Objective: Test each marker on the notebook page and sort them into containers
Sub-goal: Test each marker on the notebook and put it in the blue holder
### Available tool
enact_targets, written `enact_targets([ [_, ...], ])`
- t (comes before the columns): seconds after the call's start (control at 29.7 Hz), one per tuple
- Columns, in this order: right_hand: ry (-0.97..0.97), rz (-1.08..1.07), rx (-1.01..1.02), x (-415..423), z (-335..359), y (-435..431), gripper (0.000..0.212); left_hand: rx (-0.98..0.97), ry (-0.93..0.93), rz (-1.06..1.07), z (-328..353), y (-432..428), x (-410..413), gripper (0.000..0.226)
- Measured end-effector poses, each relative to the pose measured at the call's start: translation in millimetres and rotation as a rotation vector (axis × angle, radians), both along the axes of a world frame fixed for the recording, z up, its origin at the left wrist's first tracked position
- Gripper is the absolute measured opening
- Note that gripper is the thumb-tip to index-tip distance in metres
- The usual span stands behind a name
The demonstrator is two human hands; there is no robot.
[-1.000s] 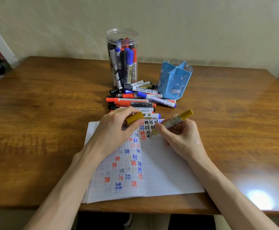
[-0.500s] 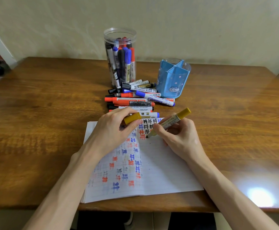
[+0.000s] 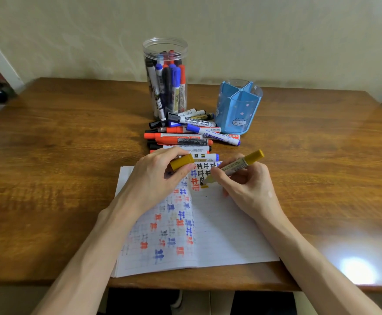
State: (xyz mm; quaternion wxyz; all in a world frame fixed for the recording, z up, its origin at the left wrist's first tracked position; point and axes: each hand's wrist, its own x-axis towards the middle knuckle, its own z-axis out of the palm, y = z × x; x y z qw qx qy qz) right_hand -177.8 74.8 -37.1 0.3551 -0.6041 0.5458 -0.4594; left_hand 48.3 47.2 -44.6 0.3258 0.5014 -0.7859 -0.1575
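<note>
An open notebook (image 3: 226,228) lies on the wooden table, its left page full of red, blue and black test marks. My right hand (image 3: 244,187) grips an uncapped yellow marker (image 3: 237,165) with its tip on the page, where a short yellow stroke (image 3: 204,186) shows. My left hand (image 3: 156,178) rests on the left page and pinches the marker's yellow cap (image 3: 182,162). A pile of loose markers (image 3: 185,137) lies just beyond the notebook. Behind it stand a clear jar (image 3: 165,76) holding several markers and a blue divided pen holder (image 3: 239,105).
The table (image 3: 60,167) spreads wide to the left and right of the notebook. Its front edge runs just below the notebook. A bright light glare (image 3: 358,269) sits at the near right. A wall rises behind the table.
The marker's tip has come down onto the page and left a short yellow stroke. My left hand has stayed in place with the cap.
</note>
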Motion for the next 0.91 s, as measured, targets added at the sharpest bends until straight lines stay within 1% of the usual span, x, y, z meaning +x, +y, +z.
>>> enact_targets([
  [0.13,0.014,0.002,0.022,0.0,-3.0,-1.2,0.013,0.0,-0.002,0.003,0.3,0.0,0.5,0.037],
  [0.3,-0.044,-0.059,0.035,-1.0,-0.8,-2.2,0.01,0.002,0.0,-0.004,0.1,-0.1,0.8,0.036],
  [0.44,-0.007,-0.078,0.039,-2.3,-3.2,-2.7,0.011,-0.008,-0.002,0.0,-0.2,-0.3,0.4,0.037],
  [0.64,0.056,-0.052,-0.018,-2.3,-2.7,-0.8,0.013,-0.014,-0.009,0.004,0.3,-0.1,0.0,0.036],
  [0.81,0.088,-0.043,0.018,-1.9,-2.5,-1.8,0.017,0.004,0.007,0.002,0.9,0.3,0.3,0.034],
  [0.91,0.082,-0.051,0.036,-0.7,-1.4,-1.6,0.016,0.018,0.028,-0.002,0.9,0.7,0.0,0.033],
])
